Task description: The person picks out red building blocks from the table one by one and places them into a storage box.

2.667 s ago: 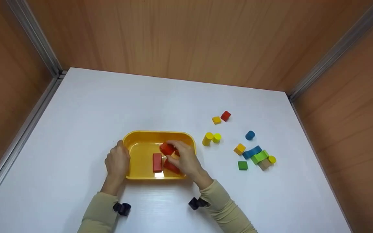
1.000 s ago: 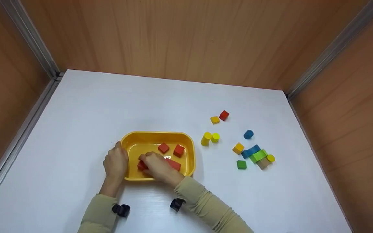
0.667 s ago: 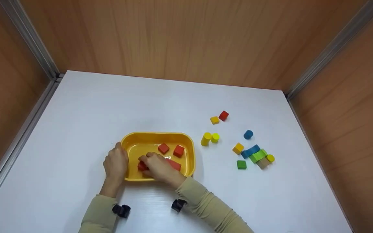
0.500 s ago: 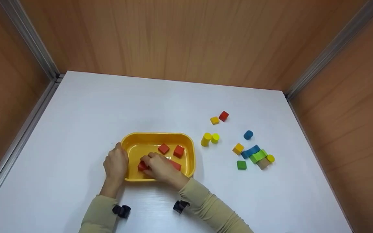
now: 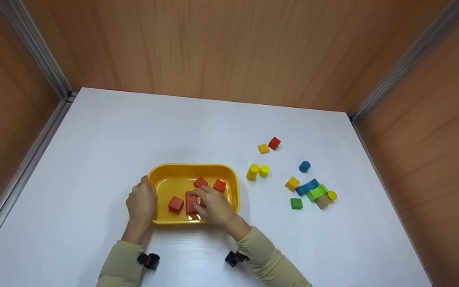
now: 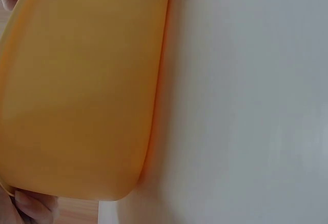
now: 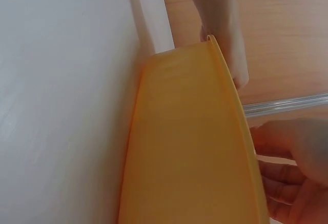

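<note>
My left hand (image 5: 142, 201) grips the left rim of a yellow plastic tray (image 5: 173, 169); in the left wrist view its fingers (image 6: 36, 207) curl at the rim. Over the tray's right half is my right hand (image 5: 215, 207), thumb and forefinger apart, with a gap between them. Its fingers are beside an upright-lying red rectangular block (image 5: 190, 203). Red shows beneath the hand, mostly hidden by it. In the tray also lie a red cube (image 5: 176, 204) at left and two red blocks at the back, one left (image 5: 200, 182) and one right (image 5: 219, 185).
Right of the tray stand two yellow cylinders (image 5: 253, 172). Behind them lie a red cube (image 5: 274, 143) and a yellow block (image 5: 263, 149). Farther right are a blue cylinder (image 5: 304, 166), a green block (image 5: 296, 203) and a cluster with a light green block (image 5: 317, 193). Wooden panels (image 5: 213, 48) enclose the white table.
My right hand has drawn rightward from the left red cube, which now lies uncovered. The red rectangular block beside it is visible again. My left hand keeps its hold on the tray.
</note>
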A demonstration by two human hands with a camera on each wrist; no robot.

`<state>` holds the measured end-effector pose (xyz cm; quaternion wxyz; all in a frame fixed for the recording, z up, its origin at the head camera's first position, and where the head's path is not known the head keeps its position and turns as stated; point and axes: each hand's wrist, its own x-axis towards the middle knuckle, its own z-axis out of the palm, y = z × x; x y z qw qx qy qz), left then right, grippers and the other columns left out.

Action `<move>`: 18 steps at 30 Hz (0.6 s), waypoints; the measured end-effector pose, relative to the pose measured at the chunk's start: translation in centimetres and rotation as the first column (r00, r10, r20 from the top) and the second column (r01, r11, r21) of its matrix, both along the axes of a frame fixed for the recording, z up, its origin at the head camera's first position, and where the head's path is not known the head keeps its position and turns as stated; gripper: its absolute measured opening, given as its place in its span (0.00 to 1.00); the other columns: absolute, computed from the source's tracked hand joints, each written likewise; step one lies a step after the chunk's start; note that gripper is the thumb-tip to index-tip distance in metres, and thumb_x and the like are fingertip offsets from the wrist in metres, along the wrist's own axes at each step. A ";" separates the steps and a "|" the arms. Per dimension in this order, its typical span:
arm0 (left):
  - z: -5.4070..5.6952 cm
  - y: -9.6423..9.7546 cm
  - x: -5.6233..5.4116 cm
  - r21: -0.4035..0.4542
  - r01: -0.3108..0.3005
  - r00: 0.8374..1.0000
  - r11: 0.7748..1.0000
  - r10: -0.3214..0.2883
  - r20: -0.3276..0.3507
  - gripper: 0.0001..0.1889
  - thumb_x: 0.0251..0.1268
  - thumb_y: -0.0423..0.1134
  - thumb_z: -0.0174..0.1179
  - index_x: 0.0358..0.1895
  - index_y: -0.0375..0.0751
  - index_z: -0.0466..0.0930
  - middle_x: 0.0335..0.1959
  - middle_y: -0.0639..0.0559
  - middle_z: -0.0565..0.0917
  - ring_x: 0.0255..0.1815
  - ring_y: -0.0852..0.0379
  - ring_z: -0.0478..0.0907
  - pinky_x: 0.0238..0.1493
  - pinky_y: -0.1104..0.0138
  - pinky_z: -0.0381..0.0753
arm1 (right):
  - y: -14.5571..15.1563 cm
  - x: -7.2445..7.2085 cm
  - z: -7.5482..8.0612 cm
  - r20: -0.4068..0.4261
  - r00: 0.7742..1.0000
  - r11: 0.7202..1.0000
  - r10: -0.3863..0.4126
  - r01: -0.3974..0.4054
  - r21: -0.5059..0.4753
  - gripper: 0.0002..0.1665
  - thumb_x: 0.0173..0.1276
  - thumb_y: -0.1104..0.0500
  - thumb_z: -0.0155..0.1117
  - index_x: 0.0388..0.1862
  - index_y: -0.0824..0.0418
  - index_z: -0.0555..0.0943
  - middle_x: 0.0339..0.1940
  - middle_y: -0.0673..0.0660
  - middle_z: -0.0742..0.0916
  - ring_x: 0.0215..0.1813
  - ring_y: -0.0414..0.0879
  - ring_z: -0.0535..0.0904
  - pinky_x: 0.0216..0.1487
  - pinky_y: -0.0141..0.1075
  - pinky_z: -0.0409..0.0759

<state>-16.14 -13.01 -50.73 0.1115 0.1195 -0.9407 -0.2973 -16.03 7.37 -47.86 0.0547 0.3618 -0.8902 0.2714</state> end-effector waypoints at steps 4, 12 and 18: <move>0.0 -0.1 0.1 -0.004 0.004 0.999 1.000 -0.004 -0.033 0.11 0.61 0.28 0.47 0.43 0.23 0.70 0.27 0.31 0.78 0.23 0.39 0.77 0.21 0.52 0.76 | 1.5 0.1 0.2 -0.026 0.999 0.996 -0.027 0.025 -0.088 0.10 0.58 0.61 0.62 0.40 0.62 0.79 0.35 0.53 0.80 0.31 0.41 0.73 0.33 0.22 0.72; 0.0 -0.1 0.1 -0.006 0.009 0.998 1.000 -0.009 -0.056 0.11 0.60 0.27 0.48 0.43 0.22 0.70 0.25 0.33 0.77 0.20 0.41 0.76 0.19 0.53 0.75 | 4.8 -0.2 0.3 -0.050 0.994 0.984 -0.095 0.086 -0.155 0.07 0.56 0.64 0.63 0.35 0.63 0.79 0.33 0.53 0.81 0.34 0.44 0.77 0.36 0.29 0.76; 0.0 0.0 0.1 0.004 0.013 0.999 1.000 -0.013 -0.039 0.12 0.61 0.28 0.47 0.44 0.22 0.69 0.26 0.33 0.77 0.21 0.41 0.76 0.20 0.53 0.75 | 7.1 -0.7 0.2 -0.092 0.985 0.983 -0.148 0.136 -0.125 0.08 0.55 0.66 0.63 0.35 0.63 0.79 0.32 0.53 0.80 0.32 0.43 0.76 0.34 0.28 0.76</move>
